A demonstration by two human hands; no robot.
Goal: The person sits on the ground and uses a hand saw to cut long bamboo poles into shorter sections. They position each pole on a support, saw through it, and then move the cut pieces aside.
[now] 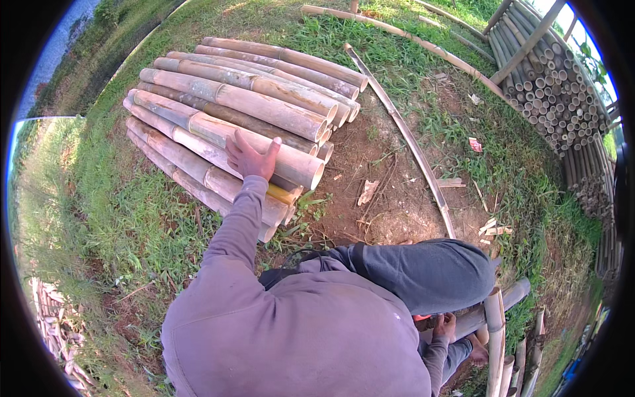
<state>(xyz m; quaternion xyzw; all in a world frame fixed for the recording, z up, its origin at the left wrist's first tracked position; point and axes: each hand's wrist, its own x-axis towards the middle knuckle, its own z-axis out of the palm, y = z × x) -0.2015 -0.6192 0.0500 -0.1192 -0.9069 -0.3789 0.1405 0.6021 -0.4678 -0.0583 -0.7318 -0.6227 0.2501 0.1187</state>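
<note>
My left hand [253, 159] lies on the side of a thick bamboo pole [218, 129] on top of a stack, its thumb and fingers spread apart. Several cut bamboo poles [264, 99] lie side by side in that stack, their hollow ends toward the right. Low at the right, beside my bent leg, my right hand [446, 327] is closed with its fingers curled. A bit of orange-red [421, 317] shows next to it; what the hand holds, if anything, cannot be made out. Just right of that hand lies a grey-green bamboo pole [471, 322].
A long split bamboo strip [403, 129] lies on the bare soil, with wood chips [368, 192] nearby. Upright bamboo posts [495, 337] stand at the lower right. A rack of many bamboo poles [559, 86] is at the far right. Split pieces [56, 331] are heaped at the lower left.
</note>
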